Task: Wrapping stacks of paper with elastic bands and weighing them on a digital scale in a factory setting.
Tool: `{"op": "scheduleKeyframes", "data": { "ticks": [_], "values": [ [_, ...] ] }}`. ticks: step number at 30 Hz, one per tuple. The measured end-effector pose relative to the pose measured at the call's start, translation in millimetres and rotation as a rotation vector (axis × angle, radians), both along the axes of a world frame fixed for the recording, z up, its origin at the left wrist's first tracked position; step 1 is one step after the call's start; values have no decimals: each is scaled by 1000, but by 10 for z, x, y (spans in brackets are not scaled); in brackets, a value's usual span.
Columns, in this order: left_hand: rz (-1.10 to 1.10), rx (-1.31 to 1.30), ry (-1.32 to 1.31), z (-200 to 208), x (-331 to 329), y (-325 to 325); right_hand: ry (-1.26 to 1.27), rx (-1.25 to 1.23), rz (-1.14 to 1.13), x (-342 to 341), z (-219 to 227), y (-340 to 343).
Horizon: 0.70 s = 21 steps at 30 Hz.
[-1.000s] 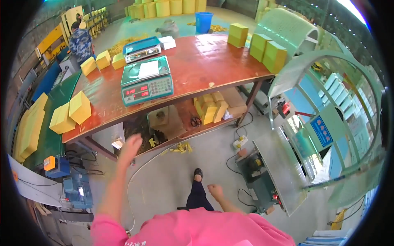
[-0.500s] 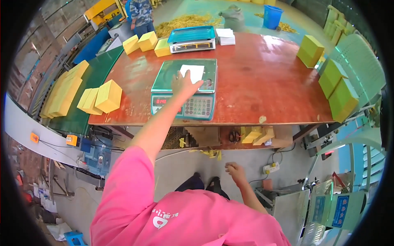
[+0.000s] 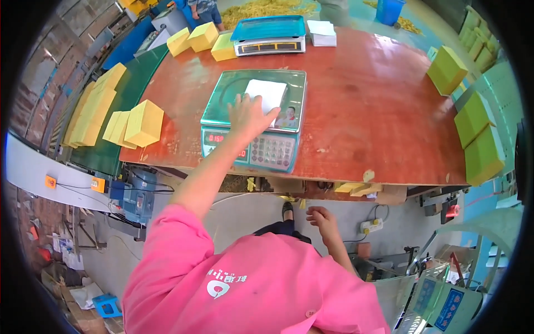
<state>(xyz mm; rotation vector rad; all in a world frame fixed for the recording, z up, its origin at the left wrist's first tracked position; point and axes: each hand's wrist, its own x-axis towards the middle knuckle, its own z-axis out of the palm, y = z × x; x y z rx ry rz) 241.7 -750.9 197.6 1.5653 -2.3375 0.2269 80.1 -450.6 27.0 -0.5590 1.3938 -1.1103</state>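
Note:
A green-topped digital scale (image 3: 222, 94) with a keypad and red display stands at the table's near edge. On its platform lies a small white stack of paper (image 3: 268, 93). My left hand (image 3: 248, 117) reaches over the scale, fingers spread and touching the stack's near left side; what lies under the palm is hidden. My right hand (image 3: 324, 221) hangs in front of the table with loosely bent fingers and nothing visible in it. Behind stands a second scale with a blue tray (image 3: 268, 29), and beside it a white paper stack (image 3: 322, 34).
Yellow blocks (image 3: 146, 123) stand on the red table (image 3: 367, 117) and the green surface (image 3: 142, 72) at left. Yellow-green blocks (image 3: 448, 71) line the right edge. A power strip (image 3: 371, 225) lies on the floor. Part of a person (image 3: 207, 12) shows at the far left.
My view has shifted closer over the table. My left hand has stayed at the white stack, and the scale's red display reads differently. My right hand's fingers have loosened slightly.

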Motion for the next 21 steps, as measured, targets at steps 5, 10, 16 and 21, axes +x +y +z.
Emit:
{"op": "scheduleKeyframes", "data": {
  "ticks": [5, 10, 16, 21],
  "values": [
    [-76, -14, 107, -35, -34, -177, 84, -121, 31, -9, 375, -545],
    [-112, -11, 141, -20, -102, -260, 153, -284, 111, 14, 930, -968],
    [-140, -3, 201, 36, -44, -327, 58, -290, 94, -7, 1195, -1203],
    [-176, 15, 249, 59, 3, -325, 62, -285, 103, -117, 1251, -1386]
  ]
}}
